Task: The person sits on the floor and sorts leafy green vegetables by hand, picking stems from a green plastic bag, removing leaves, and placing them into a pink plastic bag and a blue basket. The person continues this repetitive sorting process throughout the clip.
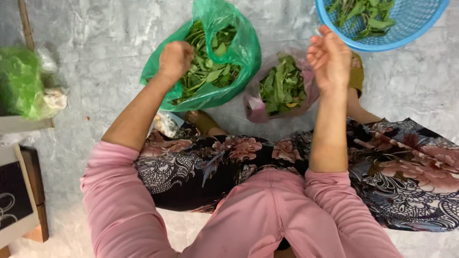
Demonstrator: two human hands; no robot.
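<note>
Reaching into a green plastic bag (241, 52) at the upper centre of the frame, the left hand (175, 59) was curled into a loose fist over the leafy stems (210, 71) inside, seemingly pinching a few, though the fingertips were hidden; the right hand (330, 59), raised at the upper right, was half open with fingers bent and nothing visibly in it; it hovered between a pinkish plastic bag of leaves (282, 88) at centre and a blue plastic basket (406, 28) at the top right corner, which held a thin layer of greens; the person sat low on a grey concrete floor (95, 67) in pink sleeves and a dark floral garment; the greens looked fresh, with long slim stalks and pointed leaves, tangled loosely together; a likely risk was the limp green bag sagging or tipping as stems were tugged, spilling leaves onto the floor; tangled stalks might also drag extra pieces out; another green bundle (21, 81) sat at the left edge.
</note>
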